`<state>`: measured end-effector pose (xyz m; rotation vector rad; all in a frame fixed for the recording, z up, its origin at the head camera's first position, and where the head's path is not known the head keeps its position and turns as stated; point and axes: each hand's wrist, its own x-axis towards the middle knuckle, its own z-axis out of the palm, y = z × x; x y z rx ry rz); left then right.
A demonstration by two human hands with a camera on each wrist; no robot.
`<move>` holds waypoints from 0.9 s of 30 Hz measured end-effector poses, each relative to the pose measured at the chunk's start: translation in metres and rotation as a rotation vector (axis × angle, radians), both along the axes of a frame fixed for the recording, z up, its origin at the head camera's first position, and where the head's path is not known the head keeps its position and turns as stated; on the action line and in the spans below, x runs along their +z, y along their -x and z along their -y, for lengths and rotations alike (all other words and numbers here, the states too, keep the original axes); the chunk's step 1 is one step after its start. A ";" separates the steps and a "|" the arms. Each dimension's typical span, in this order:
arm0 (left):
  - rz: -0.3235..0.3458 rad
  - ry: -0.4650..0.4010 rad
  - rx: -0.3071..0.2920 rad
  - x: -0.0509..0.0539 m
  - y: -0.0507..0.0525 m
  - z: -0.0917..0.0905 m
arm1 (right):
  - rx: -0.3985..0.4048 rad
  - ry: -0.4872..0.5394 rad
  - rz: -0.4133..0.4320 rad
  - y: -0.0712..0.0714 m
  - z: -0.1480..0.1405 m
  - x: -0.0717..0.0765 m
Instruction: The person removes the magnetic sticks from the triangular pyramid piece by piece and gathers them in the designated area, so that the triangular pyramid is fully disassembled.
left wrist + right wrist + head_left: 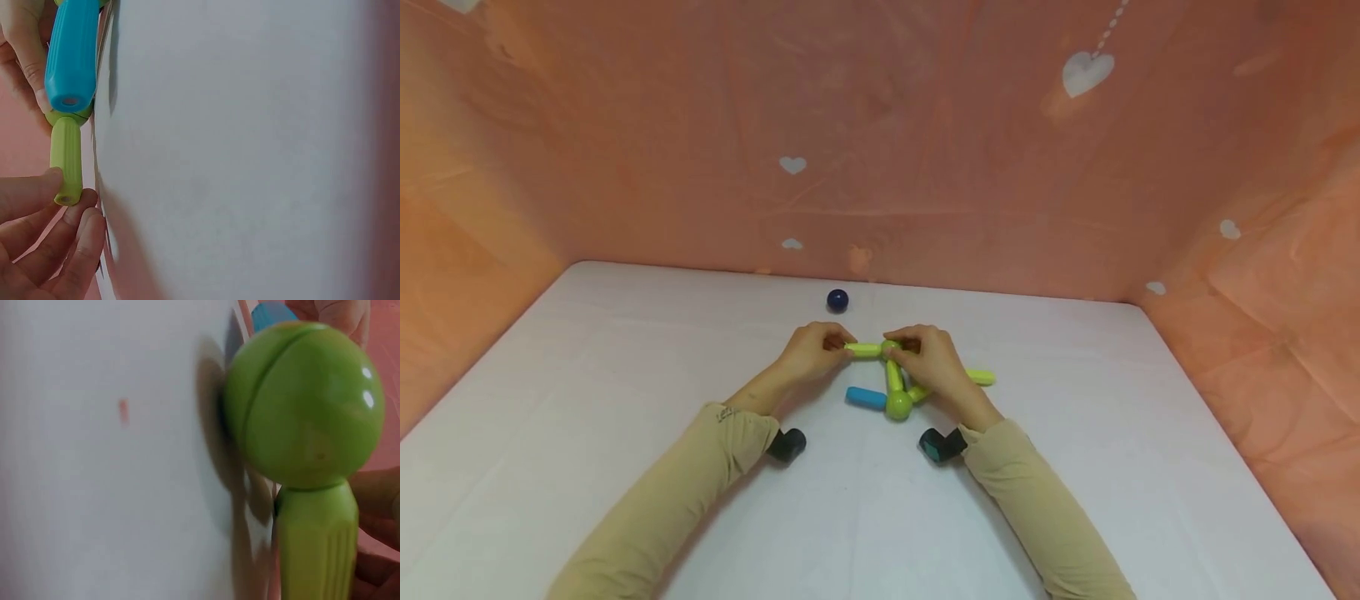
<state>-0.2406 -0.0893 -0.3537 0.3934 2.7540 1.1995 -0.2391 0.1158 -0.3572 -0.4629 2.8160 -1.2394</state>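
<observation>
In the head view, my left hand [811, 352] pinches the outer end of a light green toy rod [863, 350] between thumb and fingers. The left wrist view shows the thumb on one side of that ribbed rod [66, 156]. At the rod's other end is a green ball [891, 348], which my right hand [934, 360] grips. Another green rod [894, 376] runs from it to a nearer green ball [898, 405]. A blue rod [867, 398] sticks out leftward from the nearer ball, and a green rod [919, 392] leads off under my right hand.
A dark blue ball [838, 301] lies near the back edge of the white table [850, 517]. Right of my right hand, the end of a green rod [981, 377] shows. Orange cloth with white hearts [1088, 73] hangs behind and at both sides.
</observation>
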 end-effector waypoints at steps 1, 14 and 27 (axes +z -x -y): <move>-0.002 0.001 0.000 0.000 0.000 0.000 | -0.001 0.001 -0.007 0.000 0.000 0.000; 0.054 0.038 -0.002 0.006 0.001 0.000 | -0.008 0.028 -0.010 0.001 0.001 0.000; 0.068 0.031 -0.019 0.004 -0.001 0.001 | -0.011 0.037 -0.011 0.001 0.002 -0.003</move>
